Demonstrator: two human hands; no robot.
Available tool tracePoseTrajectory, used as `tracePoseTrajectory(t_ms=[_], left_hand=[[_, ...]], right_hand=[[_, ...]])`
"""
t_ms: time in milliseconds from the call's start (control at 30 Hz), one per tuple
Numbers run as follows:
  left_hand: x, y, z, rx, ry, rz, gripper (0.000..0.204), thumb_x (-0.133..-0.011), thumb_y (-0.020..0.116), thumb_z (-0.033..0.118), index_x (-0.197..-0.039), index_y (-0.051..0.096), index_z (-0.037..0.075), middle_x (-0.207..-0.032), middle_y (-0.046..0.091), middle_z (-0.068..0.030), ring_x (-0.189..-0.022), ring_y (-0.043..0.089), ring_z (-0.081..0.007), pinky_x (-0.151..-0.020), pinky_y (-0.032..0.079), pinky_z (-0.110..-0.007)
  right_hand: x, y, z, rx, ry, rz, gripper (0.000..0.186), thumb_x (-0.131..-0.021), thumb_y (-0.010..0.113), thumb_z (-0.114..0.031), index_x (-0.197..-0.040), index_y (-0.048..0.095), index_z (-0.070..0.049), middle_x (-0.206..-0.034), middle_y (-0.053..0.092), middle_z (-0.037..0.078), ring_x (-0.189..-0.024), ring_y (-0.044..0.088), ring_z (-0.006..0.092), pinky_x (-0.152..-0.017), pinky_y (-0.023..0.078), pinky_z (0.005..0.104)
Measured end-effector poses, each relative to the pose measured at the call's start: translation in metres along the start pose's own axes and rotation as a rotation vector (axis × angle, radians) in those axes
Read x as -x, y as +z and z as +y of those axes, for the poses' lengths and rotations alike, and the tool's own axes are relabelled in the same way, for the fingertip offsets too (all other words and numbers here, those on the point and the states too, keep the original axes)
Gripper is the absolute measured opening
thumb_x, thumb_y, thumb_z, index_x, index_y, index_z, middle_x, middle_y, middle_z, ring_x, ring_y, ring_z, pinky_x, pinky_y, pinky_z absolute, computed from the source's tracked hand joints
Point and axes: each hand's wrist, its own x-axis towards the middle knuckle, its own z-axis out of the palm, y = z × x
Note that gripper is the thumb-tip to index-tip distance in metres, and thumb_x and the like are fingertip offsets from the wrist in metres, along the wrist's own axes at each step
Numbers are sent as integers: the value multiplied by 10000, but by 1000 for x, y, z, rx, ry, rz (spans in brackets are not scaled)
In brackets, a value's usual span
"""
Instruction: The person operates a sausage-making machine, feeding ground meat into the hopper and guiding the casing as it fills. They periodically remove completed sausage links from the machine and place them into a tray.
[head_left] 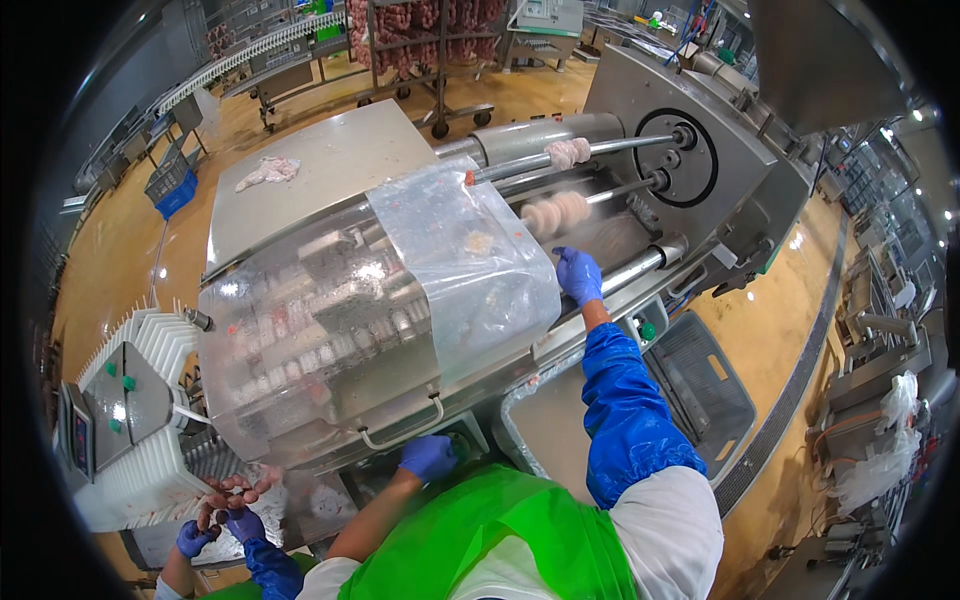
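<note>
My right hand (578, 276), in a purple glove below a blue sleeve, is at the right edge of a clear plastic sheet (470, 270), beside a metal rail (640, 266). Its fingers stretch toward the rotating-looking parts, and I see nothing held. Pale casing rings (556, 214) sit on a shaft behind it, slightly blurred; another pale bunch (568, 153) is on the bar farther back. My left hand (428, 457), gloved in purple, is at a small control box with a green button (460, 447); its fingers are mostly hidden. Linked pieces show dimly under the clear cover (320, 330).
At lower left, another person's gloved hands (240, 524) handle linked sausages (235, 492) beside white hooks (150, 340). A grey crate (735, 400) stands right of my arm. A rack of sausages (425, 40) is at the back. A pale scrap (268, 173) lies on the steel lid.
</note>
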Motion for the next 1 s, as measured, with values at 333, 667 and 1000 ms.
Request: tracePoseTrajectory(t_ms=[333,667,1000], left_hand=[[3,2,0,14,-36,7,216,-796,651,290,-895,708,106,-913,692,-190,-865,665,-391,-768,525,-493],[-4,2,1,-38,-59,-67,242,-809,654,301,-940,702,104,-962,688,-190,-894,661,-391,-788,523,-490],[-8,1,1,-29,-104,-153,274,-773,648,307,-924,722,91,-954,689,-194,-890,662,-394,-779,530,-477]], right_hand=[[0,3,1,25,-38,6,330,-868,496,-185,-1123,704,-198,-954,678,213,-890,652,403,-810,522,484],[4,3,-1,-2,-112,62,317,-879,496,-176,-1125,696,-178,-921,675,226,-850,651,405,-783,520,494],[-3,25,-9,-463,-116,78,267,-876,486,-101,-1050,689,-93,-827,694,128,-697,652,273,-649,518,386]])
